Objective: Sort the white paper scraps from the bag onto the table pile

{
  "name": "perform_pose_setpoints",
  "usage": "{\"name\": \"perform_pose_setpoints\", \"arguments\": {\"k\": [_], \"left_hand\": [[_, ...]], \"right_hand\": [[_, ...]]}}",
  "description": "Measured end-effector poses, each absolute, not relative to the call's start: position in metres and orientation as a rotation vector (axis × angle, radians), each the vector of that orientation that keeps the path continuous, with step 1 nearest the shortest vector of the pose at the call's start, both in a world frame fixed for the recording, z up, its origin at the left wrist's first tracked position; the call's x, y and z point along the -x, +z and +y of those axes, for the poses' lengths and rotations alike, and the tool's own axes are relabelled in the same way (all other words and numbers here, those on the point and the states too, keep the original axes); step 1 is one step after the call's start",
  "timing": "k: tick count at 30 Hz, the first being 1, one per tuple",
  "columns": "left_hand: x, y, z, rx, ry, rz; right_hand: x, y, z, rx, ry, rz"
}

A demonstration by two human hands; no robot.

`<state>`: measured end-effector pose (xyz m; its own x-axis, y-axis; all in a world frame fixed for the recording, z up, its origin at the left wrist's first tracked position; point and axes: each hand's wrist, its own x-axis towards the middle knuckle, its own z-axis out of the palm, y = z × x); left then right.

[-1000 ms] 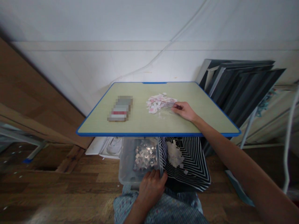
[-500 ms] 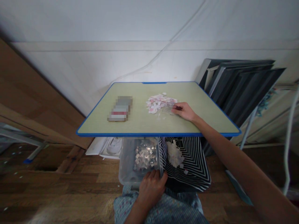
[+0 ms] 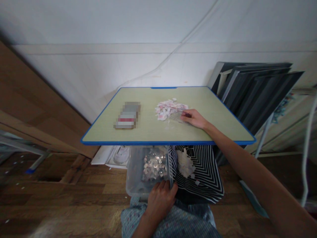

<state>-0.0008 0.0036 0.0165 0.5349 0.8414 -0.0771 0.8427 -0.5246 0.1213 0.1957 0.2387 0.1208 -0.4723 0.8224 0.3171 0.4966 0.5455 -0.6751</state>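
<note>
My right hand point(image 3: 194, 118) is closed in a pinch over the table. Between its fingers is a thin, see-through piece of plastic point(image 3: 176, 115), its exact kind unclear. The plastic touches the near right side of a pile of small white and pink paper scraps point(image 3: 164, 107). Below the table edge, my left hand point(image 3: 162, 197) has its fingers curled over the near rim of a clear plastic bin point(image 3: 135, 178). Small shiny pieces point(image 3: 155, 167) lie inside that bin. Right of it, a black-and-white striped bag point(image 3: 206, 181) holds more pale scraps point(image 3: 185, 165).
The light green table point(image 3: 148, 134) has a blue edge. On its left lies a pixelated rectangular object point(image 3: 127, 115). Dark flat panels point(image 3: 252, 96) lean against the wall at right. A cardboard box point(image 3: 49, 109) stands at left, and scraps dot the wooden floor point(image 3: 61, 201).
My right hand has shifted very slightly left with the clear plastic, which now lies a little differently by the scraps. My left hand stays on the bin rim.
</note>
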Motion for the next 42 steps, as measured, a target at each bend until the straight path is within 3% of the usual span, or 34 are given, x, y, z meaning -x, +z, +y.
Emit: {"name": "perform_pose_setpoints", "arguments": {"k": [14, 22, 30, 42], "left_hand": [[0.001, 0.012, 0.002, -2.641, 0.020, 1.448], [0.001, 0.013, 0.002, -2.643, 0.001, 1.434], [0.002, 0.014, 0.002, -2.637, 0.012, 1.439], [0.001, 0.012, 0.003, -2.661, 0.012, 1.435]], "right_hand": [[-0.193, 0.124, 0.239, 1.054, 0.593, -2.262], [-0.204, 0.131, 0.231, 1.205, 0.135, -2.350], [-0.227, 0.138, 0.232, 1.284, 0.396, -2.230], [-0.239, 0.150, 0.221, 1.249, 1.197, -2.345]]}}
